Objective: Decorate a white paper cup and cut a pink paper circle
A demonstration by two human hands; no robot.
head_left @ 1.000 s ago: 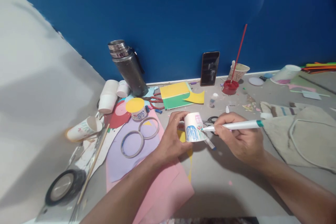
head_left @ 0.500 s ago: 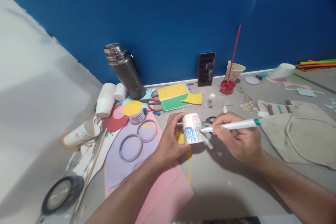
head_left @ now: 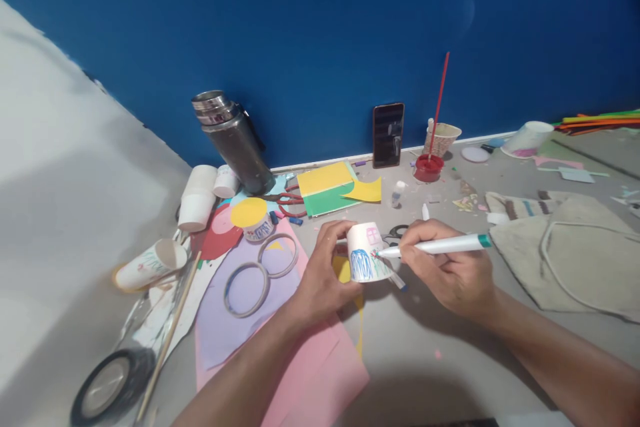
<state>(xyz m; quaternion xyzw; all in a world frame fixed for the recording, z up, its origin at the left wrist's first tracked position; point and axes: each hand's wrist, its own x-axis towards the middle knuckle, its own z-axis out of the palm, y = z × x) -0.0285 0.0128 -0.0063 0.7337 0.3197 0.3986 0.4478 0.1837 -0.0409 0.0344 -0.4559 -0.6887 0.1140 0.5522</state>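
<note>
My left hand (head_left: 326, 267) grips a white paper cup (head_left: 361, 240) from its left side, the cup's wide rim facing down. Blue strokes, a pink window shape and small red and green marks decorate its side. In my right hand (head_left: 450, 273) is a white marker with a green end (head_left: 450, 244), its tip at the red and green marks. Behind the cup, black scissor handles (head_left: 399, 231) show in part, and a blue-ended marker (head_left: 399, 280) lies partly hidden beneath it.
Purple paper (head_left: 220, 337), pink paper (head_left: 325, 373) and tape rings (head_left: 246, 289) lie left. A steel flask (head_left: 237, 150) leans on the blue wall beside white cups (head_left: 196, 211). Further right are a phone (head_left: 388, 135), a red pot (head_left: 428, 169) and a cloth bag (head_left: 525, 267).
The marker tip has shifted slightly left across the cup's drawing. Both hands keep their hold. The whole view has tilted a little, so the background sits slightly lower and further left.
</note>
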